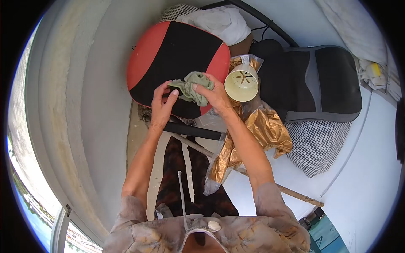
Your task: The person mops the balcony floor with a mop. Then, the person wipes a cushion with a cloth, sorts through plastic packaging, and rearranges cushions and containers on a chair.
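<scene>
A crumpled pale green cloth (195, 89) is stretched between my two hands, above a rounded red and black seat cushion (181, 50). My right hand (217, 95) grips the bunched part of the cloth, thumb on top. My left hand (162, 103) has its curled fingers at the narrow left end of the cloth, pinching its edge. Beside my right hand a cream plastic pot (242, 84) lies with its opening toward me, slots showing in its base. Under the pot and my right forearm is a gold foil bag (268, 128) with clear plastic edges.
A black and grey seat pad (312, 84) lies to the right, over a houndstooth cushion (320, 145). White fabric (219, 23) is heaped behind the red and black cushion. A wooden stick (299, 196) runs diagonally below my right arm. A curved pale wall (99, 105) rises on the left.
</scene>
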